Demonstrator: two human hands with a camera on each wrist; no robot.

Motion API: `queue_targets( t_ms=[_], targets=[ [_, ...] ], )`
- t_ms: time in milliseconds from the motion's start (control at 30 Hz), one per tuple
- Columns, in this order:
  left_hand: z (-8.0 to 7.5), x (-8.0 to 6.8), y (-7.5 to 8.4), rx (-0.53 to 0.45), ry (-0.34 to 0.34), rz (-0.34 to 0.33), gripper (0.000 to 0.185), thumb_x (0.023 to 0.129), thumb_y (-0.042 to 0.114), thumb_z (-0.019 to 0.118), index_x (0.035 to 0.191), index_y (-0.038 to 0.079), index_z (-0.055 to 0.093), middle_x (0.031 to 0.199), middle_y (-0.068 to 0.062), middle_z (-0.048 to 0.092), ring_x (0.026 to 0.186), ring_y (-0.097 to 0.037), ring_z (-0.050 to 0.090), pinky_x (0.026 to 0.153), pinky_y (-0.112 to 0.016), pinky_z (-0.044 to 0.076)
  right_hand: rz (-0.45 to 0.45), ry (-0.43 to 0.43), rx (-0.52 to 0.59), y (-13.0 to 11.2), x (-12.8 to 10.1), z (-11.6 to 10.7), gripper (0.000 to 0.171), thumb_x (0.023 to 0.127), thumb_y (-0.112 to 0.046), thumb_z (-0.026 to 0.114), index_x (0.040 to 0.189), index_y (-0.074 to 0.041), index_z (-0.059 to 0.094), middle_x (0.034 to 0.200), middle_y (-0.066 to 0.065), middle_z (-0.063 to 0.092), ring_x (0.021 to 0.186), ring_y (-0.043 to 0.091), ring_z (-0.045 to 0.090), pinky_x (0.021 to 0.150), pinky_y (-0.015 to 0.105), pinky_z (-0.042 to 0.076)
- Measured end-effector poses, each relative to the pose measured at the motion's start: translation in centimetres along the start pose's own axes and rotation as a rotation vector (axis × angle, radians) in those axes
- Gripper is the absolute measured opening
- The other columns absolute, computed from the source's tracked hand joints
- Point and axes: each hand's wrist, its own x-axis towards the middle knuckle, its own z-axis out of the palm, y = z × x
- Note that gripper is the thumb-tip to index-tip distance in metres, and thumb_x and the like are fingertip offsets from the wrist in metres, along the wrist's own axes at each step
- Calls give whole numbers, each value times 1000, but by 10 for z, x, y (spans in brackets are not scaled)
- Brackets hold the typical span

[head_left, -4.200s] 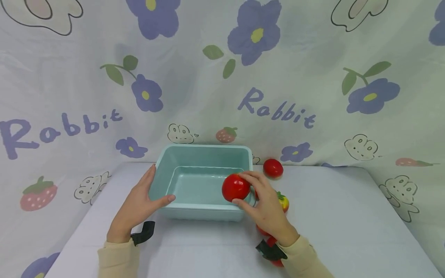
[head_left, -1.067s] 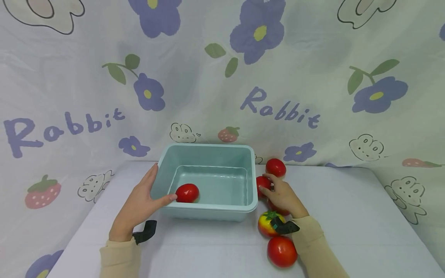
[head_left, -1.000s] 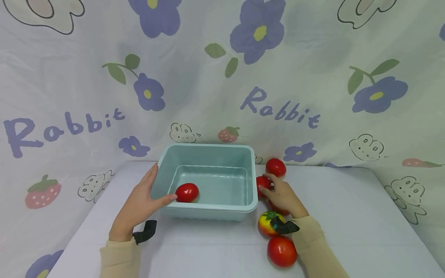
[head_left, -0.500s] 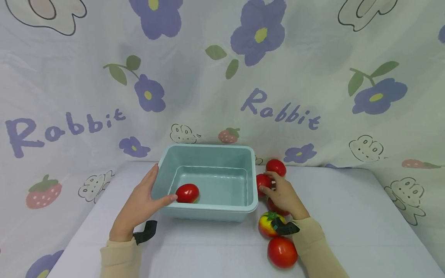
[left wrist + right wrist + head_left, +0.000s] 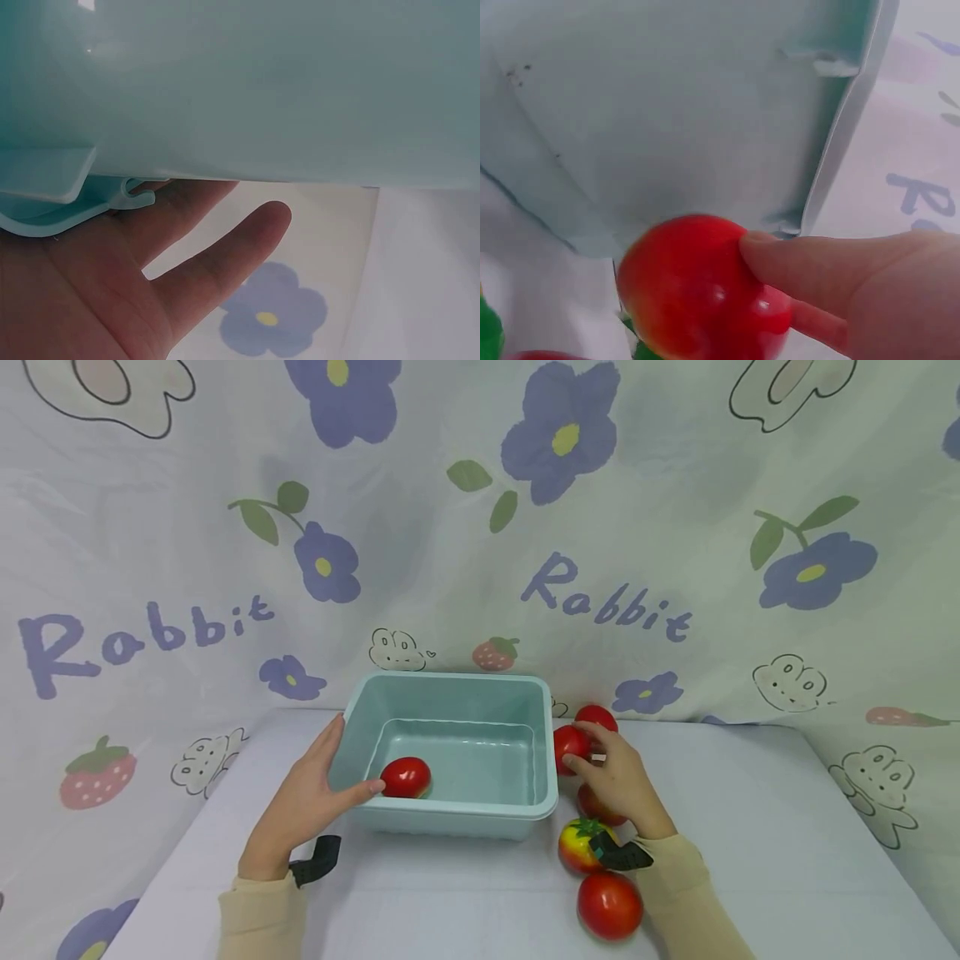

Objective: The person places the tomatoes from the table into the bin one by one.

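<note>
A pale blue-green plastic bin (image 5: 450,822) stands on the table, one red tomato (image 5: 406,777) lying in its front left corner. My left hand (image 5: 303,797) lies against the bin's left side, thumb along the front rim; in the left wrist view its fingers (image 5: 217,270) stretch straight below the bin's rim. My right hand (image 5: 618,777) pinches another red tomato (image 5: 572,748) between thumb and fingers, just outside the bin's right wall. In the right wrist view that tomato (image 5: 701,289) shows a bit of green leaf underneath, close to the bin's outer wall (image 5: 667,127).
Behind the held tomato sits a red tomato (image 5: 597,717). Nearer lie a red one (image 5: 597,806) partly under my right hand, a yellow-red one (image 5: 581,846) with a green top, and a large red one (image 5: 610,906). A printed cloth (image 5: 420,527) hangs behind the white table (image 5: 765,827).
Earlier my right hand held a red tomato over the bin; one now lies inside. Since then the right hand has gripped another tomato and raised it slightly. The left hand stays put.
</note>
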Motion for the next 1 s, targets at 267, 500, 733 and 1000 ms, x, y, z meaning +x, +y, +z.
queue_targets(
  t_ms=[267, 500, 733, 1000],
  targets=[
    [-1, 0, 2, -9, 2, -1, 111, 86, 51, 74, 161, 2, 9, 167, -18, 11, 151, -42, 15, 110, -73, 24, -49, 87, 47, -10, -2, -5, 54, 90, -20, 75, 140, -11, 57, 135, 18, 56, 118, 38, 57, 91, 50, 57],
    [-1, -1, 2, -13, 0, -2, 111, 86, 51, 75, 161, 1, 9, 167, -19, 12, 151, -42, 14, 110, -73, 23, -71, 155, 67, -19, -8, -11, 55, 90, -19, 77, 140, -13, 58, 132, 18, 56, 112, 35, 56, 91, 50, 57],
    [-1, -2, 1, -8, -5, -7, 112, 86, 51, 75, 161, 2, 8, 167, -18, 11, 151, -43, 14, 110, -73, 23, -133, 222, 83, -27, -15, -15, 55, 90, -20, 77, 140, -11, 58, 125, 16, 57, 110, 32, 55, 91, 53, 56],
    [0, -2, 1, -2, 0, -4, 111, 86, 50, 75, 161, 2, 8, 167, -18, 11, 151, -42, 14, 111, -72, 23, -161, 268, 95, -34, -20, -19, 58, 88, -18, 79, 141, -12, 57, 130, 16, 54, 116, 31, 54, 90, 52, 56]
  ],
)
